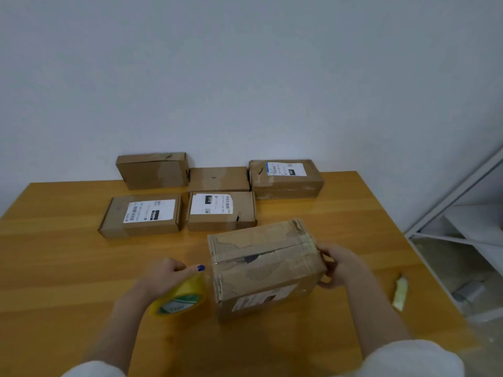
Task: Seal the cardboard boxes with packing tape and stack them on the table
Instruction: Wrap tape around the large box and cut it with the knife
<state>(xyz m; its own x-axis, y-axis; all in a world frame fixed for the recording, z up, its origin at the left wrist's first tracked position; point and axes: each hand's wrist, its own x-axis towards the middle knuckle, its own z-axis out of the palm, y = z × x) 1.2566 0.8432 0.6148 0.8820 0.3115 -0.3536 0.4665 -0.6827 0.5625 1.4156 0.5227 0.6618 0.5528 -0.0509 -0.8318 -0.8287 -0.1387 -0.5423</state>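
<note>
A worn cardboard box (261,268) stands on the wooden table (68,254) in front of me, its top flaps closed along a torn seam. My left hand (163,276) grips a yellow roll of packing tape (178,297) just left of the box. My right hand (337,265) presses against the box's right end, fingers curled on its edge. Behind it lie several flat cardboard boxes: one with a white label (141,216) at left, one (221,210) in the middle, and three more (285,178) near the wall.
A crumpled strip of used tape (400,292) lies on the table near its right edge. A white metal shelf frame (457,213) stands to the right of the table. A plain wall rises directly behind the far boxes.
</note>
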